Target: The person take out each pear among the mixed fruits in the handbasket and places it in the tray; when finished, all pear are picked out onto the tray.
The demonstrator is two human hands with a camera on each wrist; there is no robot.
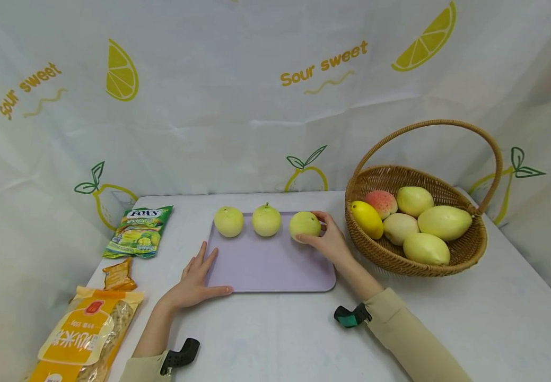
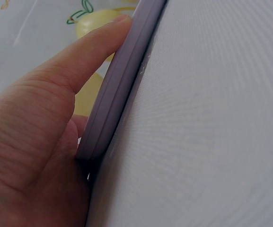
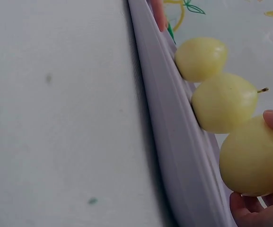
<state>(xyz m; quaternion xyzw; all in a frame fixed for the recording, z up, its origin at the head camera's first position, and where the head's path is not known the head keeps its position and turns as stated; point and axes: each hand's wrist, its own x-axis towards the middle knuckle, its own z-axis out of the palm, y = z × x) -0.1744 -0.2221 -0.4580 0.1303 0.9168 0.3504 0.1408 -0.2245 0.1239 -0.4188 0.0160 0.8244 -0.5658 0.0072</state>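
A lilac tray (image 1: pixel 270 270) lies on the white table with three round yellow-green pears along its far side. My right hand (image 1: pixel 331 243) holds the right-hand pear (image 1: pixel 304 225) at the tray's far right corner, thumb and fingers on opposite sides of it, as the right wrist view also shows. The middle pear (image 1: pixel 266 220) has its stem up, and the left pear (image 1: pixel 229 222) sits by the far left corner. My left hand (image 1: pixel 191 284) rests at the tray's near left corner, fingers spread along the side, thumb (image 2: pixel 103 40) straight on the front rim.
A wicker basket (image 1: pixel 366 249) with a tall handle stands right of the tray, holding a pink peach (image 1: pixel 381 203) and several yellow and pale fruits. At left lie a green candy bag (image 1: pixel 138 233), a small orange packet (image 1: pixel 119 275) and a large yellow bag (image 1: pixel 84 334).
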